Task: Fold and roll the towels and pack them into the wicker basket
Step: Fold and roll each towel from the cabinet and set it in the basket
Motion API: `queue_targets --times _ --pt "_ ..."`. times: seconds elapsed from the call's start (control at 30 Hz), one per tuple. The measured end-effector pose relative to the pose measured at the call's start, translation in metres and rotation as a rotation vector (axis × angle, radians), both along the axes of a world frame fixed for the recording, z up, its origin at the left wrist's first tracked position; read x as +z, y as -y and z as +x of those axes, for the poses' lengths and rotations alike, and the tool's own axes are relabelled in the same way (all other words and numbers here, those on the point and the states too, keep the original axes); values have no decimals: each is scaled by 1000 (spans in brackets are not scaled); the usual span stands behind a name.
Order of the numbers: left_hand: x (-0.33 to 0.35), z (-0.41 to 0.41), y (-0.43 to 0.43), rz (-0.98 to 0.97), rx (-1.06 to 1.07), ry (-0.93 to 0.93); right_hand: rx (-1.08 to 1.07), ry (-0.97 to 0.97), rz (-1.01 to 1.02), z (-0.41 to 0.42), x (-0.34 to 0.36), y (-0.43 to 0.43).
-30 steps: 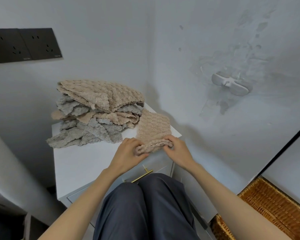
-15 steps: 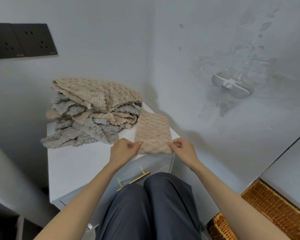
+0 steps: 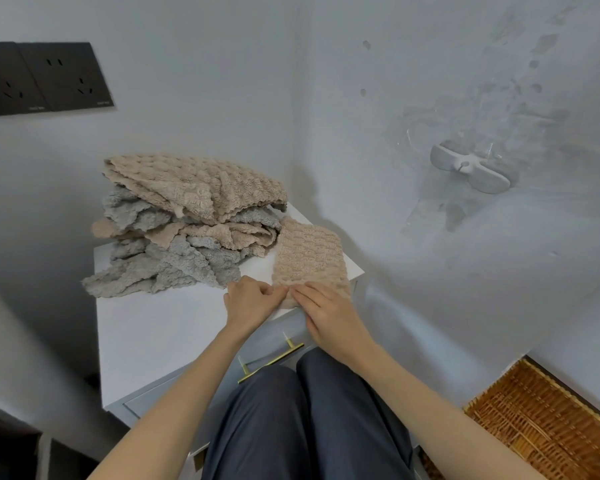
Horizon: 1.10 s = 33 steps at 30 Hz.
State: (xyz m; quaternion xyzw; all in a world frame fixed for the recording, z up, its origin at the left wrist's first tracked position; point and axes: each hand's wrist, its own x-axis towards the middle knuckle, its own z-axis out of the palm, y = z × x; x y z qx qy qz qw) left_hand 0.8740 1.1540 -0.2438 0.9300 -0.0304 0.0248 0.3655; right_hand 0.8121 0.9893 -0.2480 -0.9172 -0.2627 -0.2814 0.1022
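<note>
A folded beige towel (image 3: pixel 309 254) lies as a narrow strip at the right front corner of the white cabinet top (image 3: pixel 153 327). My left hand (image 3: pixel 250 301) pinches the towel's near edge at its left corner. Beside it, my right hand (image 3: pixel 329 315) lies on the same near edge with its fingers stretched toward the left hand, almost touching it. A heap of beige and grey towels (image 3: pixel 184 223) sits behind at the back of the cabinet. The wicker basket (image 3: pixel 548 420) stands on the floor at the lower right, partly cut off by the frame.
The cabinet stands in a wall corner, with its gold drawer handle (image 3: pixel 271 362) just above my knees (image 3: pixel 302 417). Black wall sockets (image 3: pixel 42 77) are at the upper left, and a grey wall hook (image 3: pixel 471 168) on the right wall.
The rolled near end seen a second ago was laid flat. My hands have since come together at the towel's near edge, the right one sliding left.
</note>
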Motion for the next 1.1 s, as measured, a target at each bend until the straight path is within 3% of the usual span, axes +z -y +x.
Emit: queue_targets --times 0.17,0.23,0.37,0.43,0.67,0.87,0.97,1.1 --pt "-2 -1 3 82 74 -5 -119 -211 -14 -2 -12 27" --pt "-4 -2 3 140 70 109 -144 -183 -25 -3 -8 37" --pt "-2 -4 -5 124 -255 503 -140 -141 -11 -4 -3 43" --pt "1 -4 -9 191 -401 555 -126 -207 86 -1 -2 42" --pt "0 -2 -28 403 -474 298 -219 -434 464 11 2 55" --pt "11 3 -18 99 -375 161 -260 -621 804 25 15 60" --pt "15 8 -12 -11 -291 79 -352 -674 832 34 23 59" --pt "13 12 -1 -34 -154 13 -595 -690 712 47 24 59"
